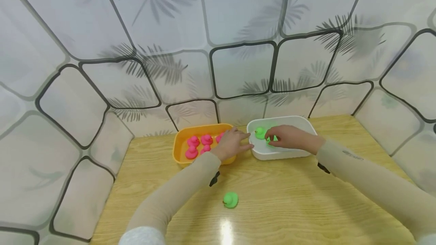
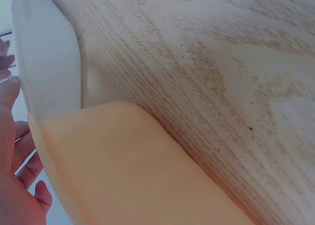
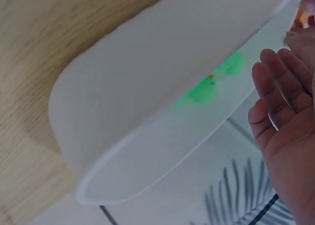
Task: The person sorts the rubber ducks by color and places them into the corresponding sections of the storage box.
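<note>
My left hand [image 1: 231, 146] reaches over the right end of an orange basket [image 1: 176, 150], fingers extended toward the left rim of a white basket [image 1: 282, 155]. Whether its fingertips touch that rim I cannot tell. Several pink toy ducks [image 1: 192, 152] sit in the orange basket, some hidden behind the hand. Above the white basket is my right hand [image 1: 291, 137], its fingers loosely bent over green toy ducks [image 1: 260, 133] inside. In the right wrist view no duck shows in the right hand [image 3: 290, 97]; the green ducks [image 3: 203, 92] lie lower in the basket.
One green duck [image 1: 230, 200] stands by itself on the wooden table [image 1: 279, 196], nearer me than the baskets. Behind the baskets rises a patterned cloth backdrop [image 1: 242, 71], which also encloses the left and right sides.
</note>
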Action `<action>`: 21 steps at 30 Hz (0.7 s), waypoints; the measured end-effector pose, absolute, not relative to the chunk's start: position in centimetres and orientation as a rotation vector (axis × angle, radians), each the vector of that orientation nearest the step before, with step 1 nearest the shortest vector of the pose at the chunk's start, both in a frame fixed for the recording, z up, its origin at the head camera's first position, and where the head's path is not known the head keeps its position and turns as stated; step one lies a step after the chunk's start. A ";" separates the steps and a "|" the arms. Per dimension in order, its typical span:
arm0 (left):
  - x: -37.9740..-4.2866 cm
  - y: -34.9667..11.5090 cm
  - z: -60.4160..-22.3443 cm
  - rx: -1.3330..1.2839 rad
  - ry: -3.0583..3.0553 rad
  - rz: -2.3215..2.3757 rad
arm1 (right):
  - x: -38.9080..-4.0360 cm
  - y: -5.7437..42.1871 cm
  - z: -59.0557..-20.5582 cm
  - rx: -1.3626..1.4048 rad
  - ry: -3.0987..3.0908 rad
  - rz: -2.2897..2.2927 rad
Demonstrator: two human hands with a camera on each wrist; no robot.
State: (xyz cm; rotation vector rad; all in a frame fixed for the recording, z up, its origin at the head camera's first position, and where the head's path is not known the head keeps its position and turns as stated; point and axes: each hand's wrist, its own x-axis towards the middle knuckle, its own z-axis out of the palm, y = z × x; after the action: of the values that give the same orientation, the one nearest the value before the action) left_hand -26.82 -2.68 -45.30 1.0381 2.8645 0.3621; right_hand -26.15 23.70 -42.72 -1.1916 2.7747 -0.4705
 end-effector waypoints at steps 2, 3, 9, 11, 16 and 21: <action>-26.8 -2.7 -45.3 1.042 2.871 0.360 | -25.3 23.3 -42.6 -1.214 2.764 -0.494; -26.8 -2.7 -45.3 1.045 2.874 0.361 | -24.8 23.1 -42.5 -1.233 2.760 -0.505; -26.8 -2.6 -45.3 1.073 2.892 0.355 | -22.3 22.2 -42.1 -1.312 2.707 -0.568; -26.8 -2.6 -45.3 1.075 2.893 0.346 | -21.6 21.8 -42.0 -1.328 2.689 -0.579; -26.9 -2.5 -45.4 1.059 2.894 0.330 | -20.0 20.8 -42.1 -1.415 2.645 -0.596; -26.9 -2.5 -45.6 1.018 2.889 0.354 | -18.6 19.6 -42.7 -1.484 2.586 -0.606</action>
State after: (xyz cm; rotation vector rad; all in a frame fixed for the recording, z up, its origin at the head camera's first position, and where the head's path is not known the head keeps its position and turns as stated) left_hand -26.87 -2.46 -45.56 1.0184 2.8893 0.3542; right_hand -18.56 19.59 -42.74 -1.4839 2.5856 -0.6058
